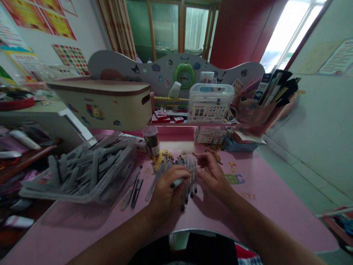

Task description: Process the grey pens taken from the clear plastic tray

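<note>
My left hand (169, 189) is closed around several slim pens (195, 180) with clear barrels and dark ends, which are slightly blurred. One white pen with a dark tip (178, 182) sticks out across its fingers. At the right side of this bunch is my right hand (213, 175), fingers bent but apart, its thumb beside the pens; whether it touches them is hard to see. Behind and left of my left hand, more pens (157, 180) lie in a row on the pink desk (248, 217). A few dark and clear pens (135, 193) lie farther left.
A clear plastic bin (82, 198) heaped with pens stands at the left. Behind are a round clear tub (151, 140), a lidded cream box (110, 106), a clear carry case (211, 105) on the shelf, a green clock (184, 76) and a blue box (242, 144).
</note>
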A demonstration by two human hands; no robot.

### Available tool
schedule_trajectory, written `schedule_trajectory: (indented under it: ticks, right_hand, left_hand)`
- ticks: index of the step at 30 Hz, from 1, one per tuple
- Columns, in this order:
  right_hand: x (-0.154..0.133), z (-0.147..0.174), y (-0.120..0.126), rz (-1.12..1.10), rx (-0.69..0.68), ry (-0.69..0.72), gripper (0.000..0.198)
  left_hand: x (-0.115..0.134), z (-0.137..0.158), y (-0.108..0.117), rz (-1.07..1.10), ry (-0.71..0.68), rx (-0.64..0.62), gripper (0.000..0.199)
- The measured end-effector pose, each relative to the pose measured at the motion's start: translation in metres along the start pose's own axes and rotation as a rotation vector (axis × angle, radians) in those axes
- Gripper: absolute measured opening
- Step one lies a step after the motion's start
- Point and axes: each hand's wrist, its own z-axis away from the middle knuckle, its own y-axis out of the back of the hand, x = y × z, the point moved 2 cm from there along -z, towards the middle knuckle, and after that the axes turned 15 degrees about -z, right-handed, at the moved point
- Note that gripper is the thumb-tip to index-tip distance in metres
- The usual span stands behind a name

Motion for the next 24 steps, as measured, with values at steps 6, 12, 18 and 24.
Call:
schedule_trajectory:
  ticks: [6, 12, 18, 24]
  right_hand:
    - [-0.011, 0.006, -0.015, 0.257, -0.374, 0.037, 0.021]
    - [0.001, 0.008, -0.022, -0.072, -0.379, -0.201, 0.024]
    - [0.019, 0.012, -0.027, -0.543, -0.391, -0.421, 0.038]
    - [0.011, 0.008, -0.024, -0.427, -0.432, -0.348, 0.037]
  left_hand:
    - [-0.014, 0.008, -0.019, 0.555, 0.658, 0.049, 0.012]
    - [-0.019, 0.008, -0.027, 0.749, 0.819, 0.035, 0.022]
    - [-0.019, 0.002, -0.025, 0.848, 0.889, -0.061, 0.033]
    - [-0.009, -0.004, -0.012, 0.713, 0.782, -0.061, 0.030]
